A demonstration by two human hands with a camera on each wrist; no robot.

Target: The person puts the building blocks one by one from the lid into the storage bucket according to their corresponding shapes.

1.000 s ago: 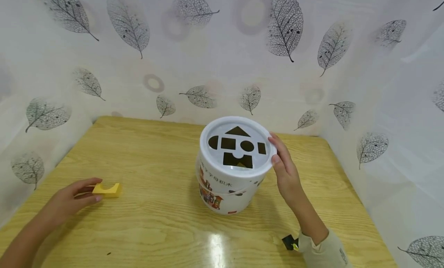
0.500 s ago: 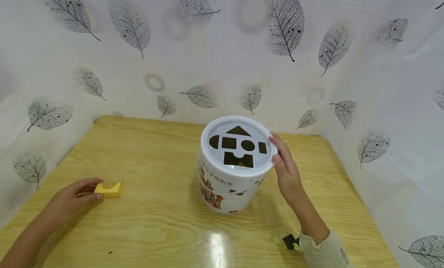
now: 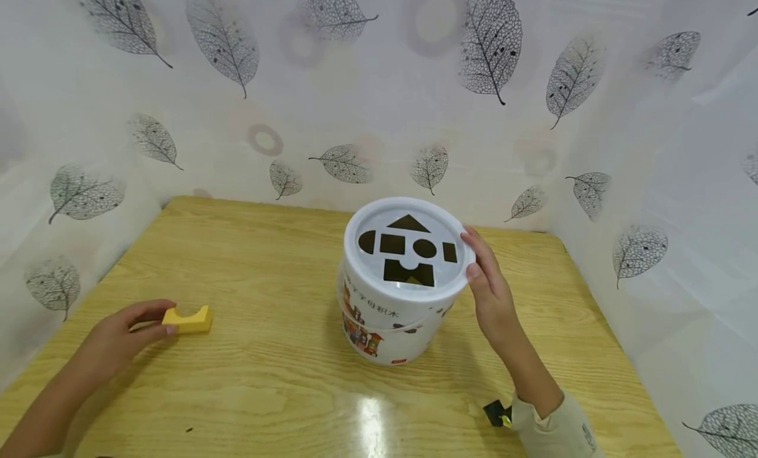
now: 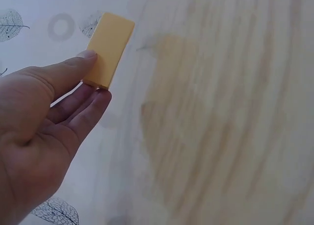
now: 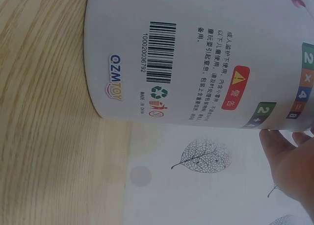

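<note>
In the head view, my left hand (image 3: 121, 330) pinches a yellow arch-shaped toy block (image 3: 192, 322) by its left end, over the left side of the table. The left wrist view shows the thumb on the face of the block (image 4: 110, 48) and fingertips at its lower end. My right hand (image 3: 494, 303) rests on the right rim of a white toy bucket (image 3: 393, 330), its fingers lying against the side. The bucket's lid (image 3: 367, 270) has several cut-out holes, one of them arch-shaped. In the right wrist view, fingertips touch the printed bucket wall (image 5: 191, 58).
A small black piece with a bit of yellow (image 3: 494, 413) lies beside the right sleeve (image 3: 556, 428), partly hidden by it. Leaf-patterned sheeting (image 3: 379, 116) encloses the back and sides of the wooden table (image 3: 266, 280).
My left thumb has moved up onto the front of the yellow block, and the block sits slightly higher in view. The right hand and the bucket stay in place.
</note>
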